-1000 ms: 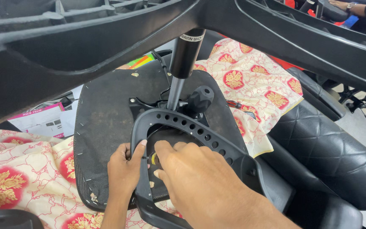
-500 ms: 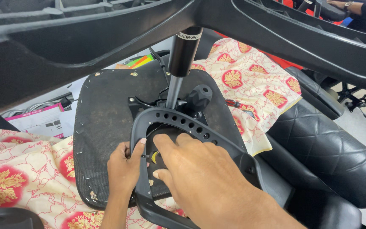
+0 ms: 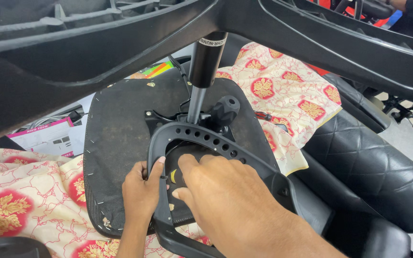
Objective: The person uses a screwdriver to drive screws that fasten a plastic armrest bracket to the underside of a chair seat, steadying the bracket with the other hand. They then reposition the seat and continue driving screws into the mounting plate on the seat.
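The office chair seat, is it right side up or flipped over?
Flipped over. The seat shows its stapled black underside, with the gas cylinder and star base pointing up toward the camera.

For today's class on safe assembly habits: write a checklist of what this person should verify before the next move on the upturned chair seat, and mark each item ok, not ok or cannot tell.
1. Left hand steadies the perforated black armrest bracket: ok, it grips the bracket's left edge.
2. Right hand is over the work spot: ok, its fingers reach inside the bracket.
3. Small yellow part seated properly: cannot tell, mostly hidden by the hands.
4. Upturned seat base lies stable on the patterned cloth: ok, it looks flat.
5. Gas cylinder stands clear of both hands: ok.
6. Black knob tight: cannot tell.
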